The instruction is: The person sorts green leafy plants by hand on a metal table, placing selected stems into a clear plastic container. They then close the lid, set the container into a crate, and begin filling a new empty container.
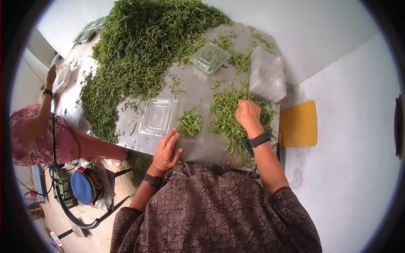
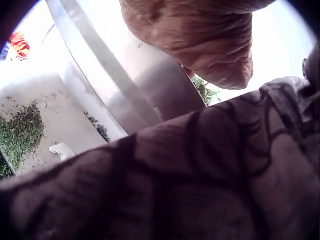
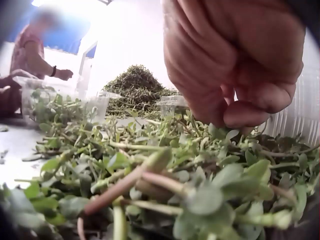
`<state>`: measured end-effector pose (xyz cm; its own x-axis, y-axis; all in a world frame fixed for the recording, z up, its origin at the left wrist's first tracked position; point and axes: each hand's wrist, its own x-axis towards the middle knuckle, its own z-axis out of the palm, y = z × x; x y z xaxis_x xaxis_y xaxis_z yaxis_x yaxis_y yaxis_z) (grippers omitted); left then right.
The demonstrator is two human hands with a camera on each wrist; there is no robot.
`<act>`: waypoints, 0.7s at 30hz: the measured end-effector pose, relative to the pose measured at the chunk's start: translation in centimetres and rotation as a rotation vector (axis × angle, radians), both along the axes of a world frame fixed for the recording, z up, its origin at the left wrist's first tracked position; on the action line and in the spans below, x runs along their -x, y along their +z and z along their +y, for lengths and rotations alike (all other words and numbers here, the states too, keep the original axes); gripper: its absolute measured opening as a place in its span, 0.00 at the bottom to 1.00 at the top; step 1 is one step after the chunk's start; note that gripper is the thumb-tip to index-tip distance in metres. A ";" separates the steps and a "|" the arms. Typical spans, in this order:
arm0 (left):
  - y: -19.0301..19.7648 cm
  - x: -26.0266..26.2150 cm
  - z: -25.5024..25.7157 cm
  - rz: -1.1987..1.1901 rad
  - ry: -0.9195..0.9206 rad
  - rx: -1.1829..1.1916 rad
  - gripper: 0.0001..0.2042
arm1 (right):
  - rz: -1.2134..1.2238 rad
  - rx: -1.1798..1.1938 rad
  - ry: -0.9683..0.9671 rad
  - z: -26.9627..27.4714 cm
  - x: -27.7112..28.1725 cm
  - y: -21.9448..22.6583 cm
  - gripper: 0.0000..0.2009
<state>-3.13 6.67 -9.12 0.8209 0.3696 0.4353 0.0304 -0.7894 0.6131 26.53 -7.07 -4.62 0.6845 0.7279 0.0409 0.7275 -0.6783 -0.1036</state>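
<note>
While the table [image 1: 198,90] fills mid-frame, I see a big herb heap [image 1: 139,46] upper left and a smaller greens pile [image 1: 223,114] centre-right. Right hand [image 1: 249,114] rests on that pile, fingers [image 3: 250,112] curled together among stems. Left hand [image 1: 166,149] lies flat, fingers spread, beside the filled clamshell tray [image 1: 190,122].

Seen from below, the left hand [image 2: 200,40] rests against the pale metal edge of the surface [image 2: 100,75]. Dark patterned cloth [image 2: 200,175] fills the lower frame. Green cuttings [image 2: 20,132] lie on the floor.
</note>
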 end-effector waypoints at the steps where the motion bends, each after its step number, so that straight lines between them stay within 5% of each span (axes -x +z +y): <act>1: 0.0 0.0 0.0 -0.003 -0.007 0.001 0.26 | -0.072 -0.123 0.000 -0.1 -0.1 0.4 0.03; 5: 0.3 0.0 0.2 -0.022 -0.040 -0.030 0.25 | 0.190 -0.548 -0.152 -1.3 -0.5 4.0 0.03; 8: 0.6 -0.5 -0.1 -0.027 -0.065 0.001 0.24 | 0.302 -0.598 -0.181 -1.6 -0.7 5.2 0.04; 14: 0.3 -0.6 -0.4 -0.014 -0.026 -0.027 0.25 | 0.373 -0.321 -0.130 -0.9 0.3 2.7 0.07; 17: 0.3 -0.6 -0.6 -0.002 0.007 -0.022 0.25 | 0.208 -0.241 -0.076 -0.3 1.0 2.4 0.13; 21: 0.3 -0.6 -0.6 -0.003 0.021 -0.015 0.26 | 0.158 -0.102 0.000 0.1 0.2 0.8 0.09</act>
<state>-2.53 6.10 -8.82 0.8116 0.3798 0.4439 0.0447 -0.7980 0.6010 26.35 -6.97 -3.79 0.6883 0.7254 0.0060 0.6966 -0.6586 -0.2846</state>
